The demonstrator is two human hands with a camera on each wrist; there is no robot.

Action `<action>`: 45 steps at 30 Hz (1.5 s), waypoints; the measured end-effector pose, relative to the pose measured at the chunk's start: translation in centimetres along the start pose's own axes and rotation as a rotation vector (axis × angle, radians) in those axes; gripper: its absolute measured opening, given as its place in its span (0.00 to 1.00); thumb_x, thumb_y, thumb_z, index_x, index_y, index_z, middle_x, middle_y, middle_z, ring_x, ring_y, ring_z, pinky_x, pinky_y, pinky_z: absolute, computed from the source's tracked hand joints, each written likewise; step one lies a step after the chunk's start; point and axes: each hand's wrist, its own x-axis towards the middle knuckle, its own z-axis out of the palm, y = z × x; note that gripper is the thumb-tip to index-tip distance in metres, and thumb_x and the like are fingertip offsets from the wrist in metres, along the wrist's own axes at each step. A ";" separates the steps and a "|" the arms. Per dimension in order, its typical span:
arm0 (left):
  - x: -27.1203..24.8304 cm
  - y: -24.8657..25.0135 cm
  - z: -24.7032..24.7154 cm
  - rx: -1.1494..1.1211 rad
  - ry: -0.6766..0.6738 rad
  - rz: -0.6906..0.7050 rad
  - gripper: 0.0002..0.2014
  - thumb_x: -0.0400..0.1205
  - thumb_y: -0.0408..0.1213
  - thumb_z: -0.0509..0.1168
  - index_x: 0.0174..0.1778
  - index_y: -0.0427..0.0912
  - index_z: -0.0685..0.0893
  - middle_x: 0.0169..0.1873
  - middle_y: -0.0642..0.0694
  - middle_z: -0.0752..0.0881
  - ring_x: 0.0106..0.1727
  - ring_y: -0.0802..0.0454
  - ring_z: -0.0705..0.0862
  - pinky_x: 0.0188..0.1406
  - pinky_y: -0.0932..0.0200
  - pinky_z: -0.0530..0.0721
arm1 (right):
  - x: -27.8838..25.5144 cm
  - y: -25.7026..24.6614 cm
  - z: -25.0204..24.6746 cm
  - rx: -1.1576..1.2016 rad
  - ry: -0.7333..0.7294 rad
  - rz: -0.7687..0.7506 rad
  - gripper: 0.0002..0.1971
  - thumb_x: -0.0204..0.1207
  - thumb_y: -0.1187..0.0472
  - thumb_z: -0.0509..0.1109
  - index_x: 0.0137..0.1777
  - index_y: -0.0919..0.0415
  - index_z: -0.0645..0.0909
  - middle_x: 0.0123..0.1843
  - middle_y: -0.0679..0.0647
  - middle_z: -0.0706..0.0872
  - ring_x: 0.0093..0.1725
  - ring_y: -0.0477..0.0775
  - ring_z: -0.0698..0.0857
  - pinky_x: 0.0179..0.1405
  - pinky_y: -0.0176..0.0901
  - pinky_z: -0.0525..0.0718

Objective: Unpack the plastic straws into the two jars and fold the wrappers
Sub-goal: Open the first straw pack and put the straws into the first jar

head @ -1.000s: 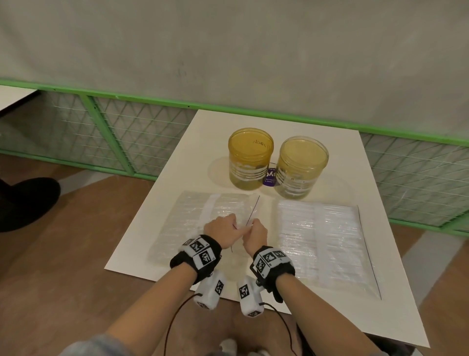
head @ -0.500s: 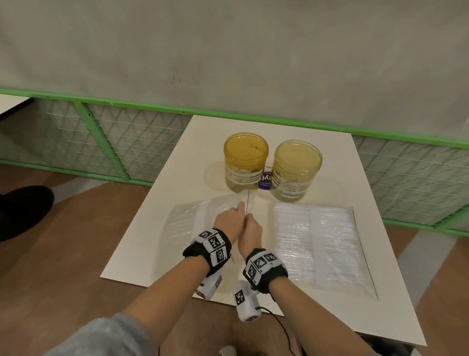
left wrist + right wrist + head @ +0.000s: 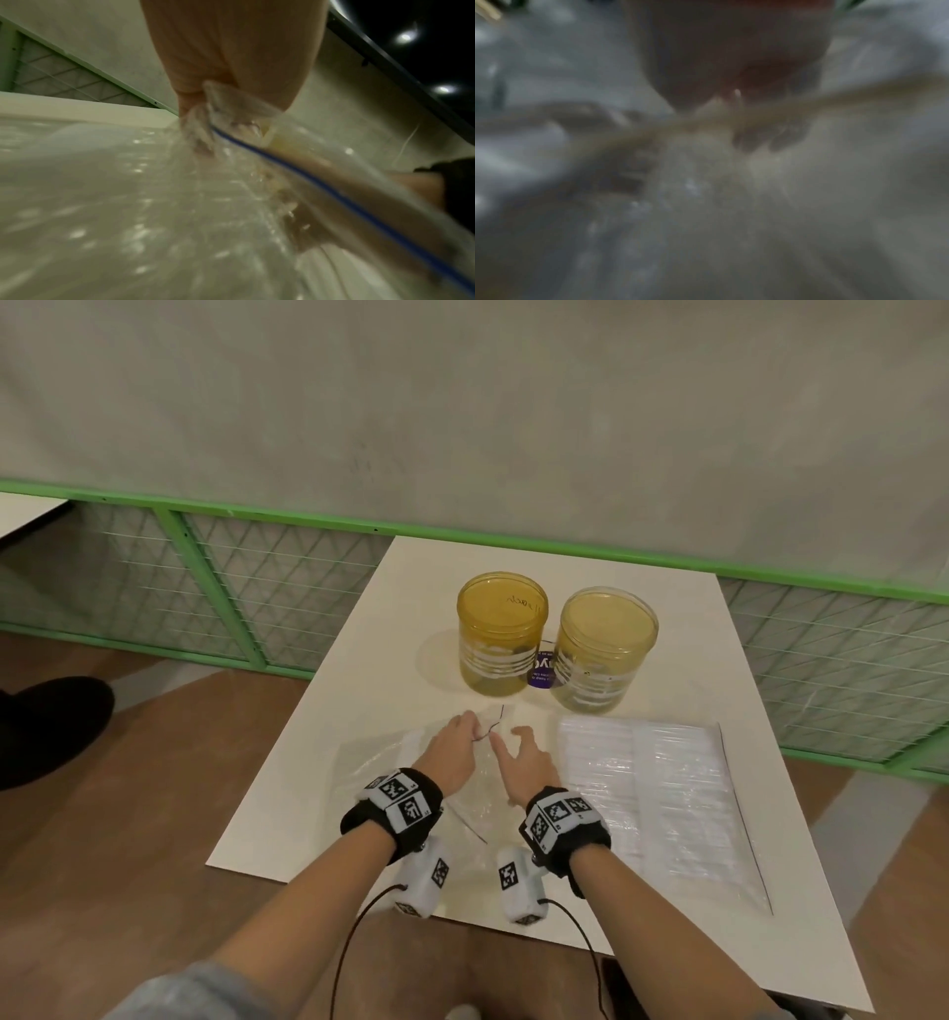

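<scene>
— What are the hands doing right now?

— The left hand (image 3: 454, 747) is pinching the mouth edge of the left straw bag (image 3: 390, 762), the clear plastic bunching between thumb and fingers; the wrist view is showing the blue seal line running away from that pinch. The right hand (image 3: 524, 760) is lying just beside it with fingers spread and relaxed on the same bag, gripping nothing that I can make out.

— So how far along is the job?

— Barely begun, I'd say. Going by the jars: the left jar (image 3: 500, 634) and the right jar (image 3: 606, 649) are standing side by side just beyond the hands, and I am seeing no straws standing in either. The right straw bag (image 3: 652, 793) is lying flat, nearer me than the right jar, apparently untouched. Both bags are waiting to be emptied, both wrappers to be folded.

— Anything you can't tell?

— Whether the seal is actually parting. The right wrist view is blurring to smears, and the clear plastic is melting into the white table (image 3: 359, 680). Something small and purple (image 3: 543, 669) is sitting between the jars; I cannot read it.
</scene>
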 end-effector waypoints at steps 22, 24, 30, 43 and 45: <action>2.6 1.3 -4.1 -0.338 0.486 0.090 0.09 0.85 0.36 0.59 0.41 0.36 0.77 0.18 0.49 0.68 0.20 0.54 0.64 0.20 0.64 0.63 | 0.2 -1.5 -1.8 -0.137 0.376 -0.332 0.21 0.75 0.59 0.70 0.65 0.64 0.72 0.58 0.61 0.79 0.58 0.62 0.76 0.54 0.56 0.78; 2.5 1.3 -4.0 -0.360 0.526 0.067 0.08 0.85 0.36 0.57 0.43 0.36 0.77 0.19 0.49 0.69 0.20 0.54 0.65 0.22 0.61 0.61 | -1.2 -1.4 -1.3 -0.149 0.480 -0.550 0.16 0.70 0.64 0.73 0.57 0.65 0.75 0.52 0.60 0.78 0.52 0.59 0.77 0.50 0.50 0.80; 1.5 1.4 -4.1 -0.397 0.508 0.173 0.08 0.85 0.29 0.54 0.58 0.39 0.72 0.20 0.50 0.65 0.22 0.54 0.64 0.23 0.68 0.66 | -2.8 0.6 -0.4 0.053 -0.084 -0.169 0.21 0.77 0.46 0.68 0.60 0.61 0.73 0.50 0.56 0.83 0.50 0.55 0.82 0.52 0.48 0.82; -1.5 -4.3 -1.6 0.194 -0.272 -0.025 0.47 0.70 0.53 0.73 0.79 0.63 0.50 0.82 0.48 0.49 0.83 0.39 0.45 0.76 0.28 0.46 | -0.7 3.2 0.8 -0.091 -0.453 0.081 0.25 0.77 0.56 0.67 0.71 0.62 0.67 0.63 0.64 0.80 0.45 0.58 0.81 0.34 0.41 0.83; -2.4 -5.4 -0.1 0.382 -0.424 -0.115 0.61 0.63 0.59 0.77 0.79 0.64 0.36 0.81 0.47 0.34 0.81 0.36 0.33 0.71 0.21 0.41 | -0.8 3.6 0.6 -0.138 -0.296 -0.105 0.12 0.74 0.64 0.67 0.57 0.62 0.74 0.49 0.58 0.82 0.44 0.56 0.80 0.45 0.48 0.83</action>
